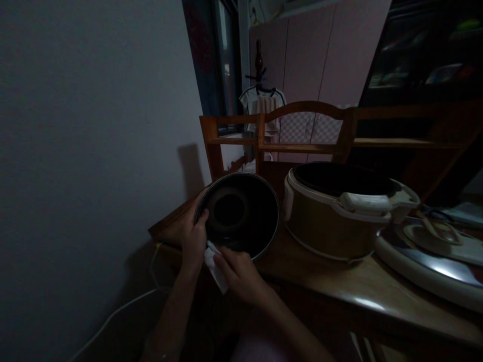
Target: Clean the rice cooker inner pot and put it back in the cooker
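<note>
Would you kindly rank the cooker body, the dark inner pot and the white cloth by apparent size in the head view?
1. Cooker body, largest.
2. Dark inner pot, tilted toward the camera and nearer, so the gap is unsure.
3. White cloth, smallest, partly covered by the hands.

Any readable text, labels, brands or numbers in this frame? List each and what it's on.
None readable. The frame is dim: the cooker body, the dark inner pot held by the left hand, the white cloth under the right hand, and the lid show no legible print.

dim, underexposed | glare on tabletop (362, 301) | edges warped
</note>
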`<state>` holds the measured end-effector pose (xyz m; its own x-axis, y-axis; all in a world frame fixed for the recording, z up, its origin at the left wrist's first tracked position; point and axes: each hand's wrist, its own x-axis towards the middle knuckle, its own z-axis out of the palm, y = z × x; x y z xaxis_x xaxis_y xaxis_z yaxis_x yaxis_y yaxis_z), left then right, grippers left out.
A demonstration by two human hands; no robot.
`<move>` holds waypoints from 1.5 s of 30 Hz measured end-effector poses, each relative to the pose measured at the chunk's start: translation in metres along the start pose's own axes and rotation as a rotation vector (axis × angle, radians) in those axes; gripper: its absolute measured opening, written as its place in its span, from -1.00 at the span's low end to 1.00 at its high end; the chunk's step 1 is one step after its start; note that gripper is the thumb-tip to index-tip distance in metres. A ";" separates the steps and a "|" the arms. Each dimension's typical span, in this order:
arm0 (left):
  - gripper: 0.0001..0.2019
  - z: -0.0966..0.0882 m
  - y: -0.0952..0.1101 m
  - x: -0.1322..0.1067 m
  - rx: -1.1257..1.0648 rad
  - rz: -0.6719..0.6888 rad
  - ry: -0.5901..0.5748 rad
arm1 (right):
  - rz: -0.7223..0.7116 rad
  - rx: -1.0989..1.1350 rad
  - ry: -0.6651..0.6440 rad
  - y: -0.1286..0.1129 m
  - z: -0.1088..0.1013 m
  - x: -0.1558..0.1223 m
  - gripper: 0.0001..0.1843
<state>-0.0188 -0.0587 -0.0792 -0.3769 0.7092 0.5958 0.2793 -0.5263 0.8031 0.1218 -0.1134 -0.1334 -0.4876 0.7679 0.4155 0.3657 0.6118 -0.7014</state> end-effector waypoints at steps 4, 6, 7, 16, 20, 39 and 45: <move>-0.58 0.002 -0.001 0.006 -0.038 -0.026 -0.021 | -0.007 -0.074 -0.025 0.007 -0.008 -0.004 -0.62; -0.57 -0.001 -0.005 0.011 -0.056 -0.043 -0.016 | -0.029 -0.140 -0.049 0.009 -0.014 -0.006 -0.63; -0.57 -0.003 -0.007 0.014 -0.065 -0.056 -0.017 | -0.041 -0.175 -0.061 0.010 -0.017 -0.007 -0.63; -0.51 -0.009 -0.004 0.032 -0.253 -0.181 -0.238 | -0.065 -0.397 -0.100 0.012 -0.038 -0.009 -0.63; -0.53 -0.008 -0.001 0.038 -0.353 -0.215 -0.326 | -0.082 -0.407 -0.080 0.012 -0.039 -0.007 -0.65; -0.56 0.000 -0.004 0.030 0.061 0.014 -0.112 | 0.046 -0.403 -0.158 0.028 -0.050 -0.011 -0.59; -0.58 -0.006 -0.003 0.025 0.053 -0.002 -0.100 | 0.128 -0.519 -0.197 0.022 -0.060 -0.007 -0.61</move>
<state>-0.0345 -0.0418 -0.0668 -0.2882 0.7549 0.5892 0.3263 -0.5011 0.8016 0.1808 -0.0940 -0.1174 -0.5342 0.8224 0.1956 0.7488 0.5678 -0.3420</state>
